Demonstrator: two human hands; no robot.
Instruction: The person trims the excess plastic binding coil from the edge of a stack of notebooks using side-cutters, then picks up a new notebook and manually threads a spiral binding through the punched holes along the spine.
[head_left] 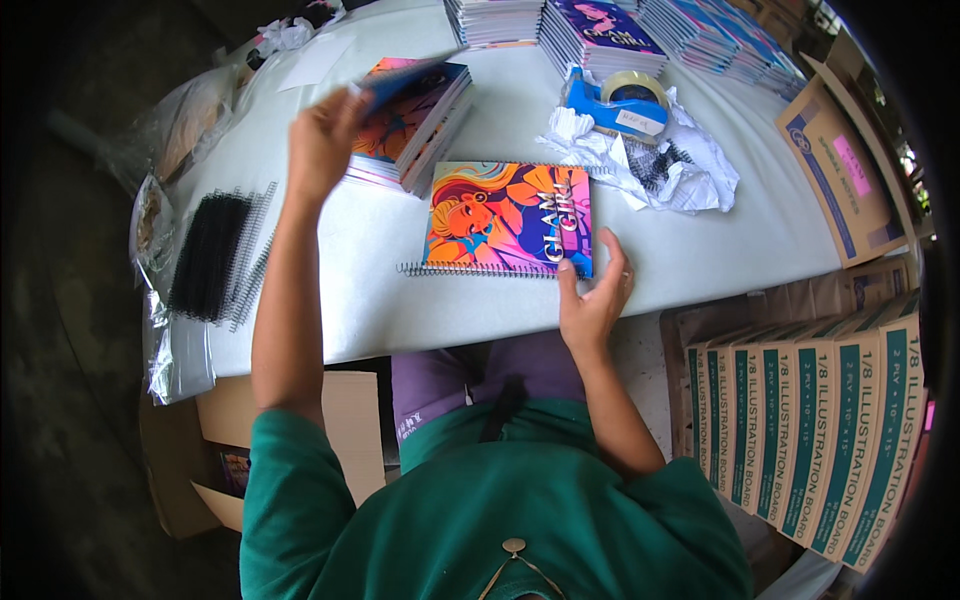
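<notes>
My left hand (pixel 325 135) is raised over a stack of notebooks (pixel 425 130), its fingers closed on the edge of a blurred, dark blue notebook (pixel 390 85) that lifts off the top. In front of me a notebook with a colourful cover (pixel 505 215) lies flat and turned sideways. A black spiral coil (pixel 480 270) runs along its near edge and sticks out past the left corner. At its near right corner is my right hand (pixel 597 300), thumb touching the edge by the coil, fingers apart and curved beside the right side.
Black spiral coils (pixel 210 255) lie in a pile at the left. A blue tape dispenser (pixel 625 105) sits on crumpled white paper (pixel 700 165). More notebook stacks (pixel 605 40) stand along the back. Cardboard boxes (pixel 840 180) and several upright cartons (pixel 800 420) are at the right.
</notes>
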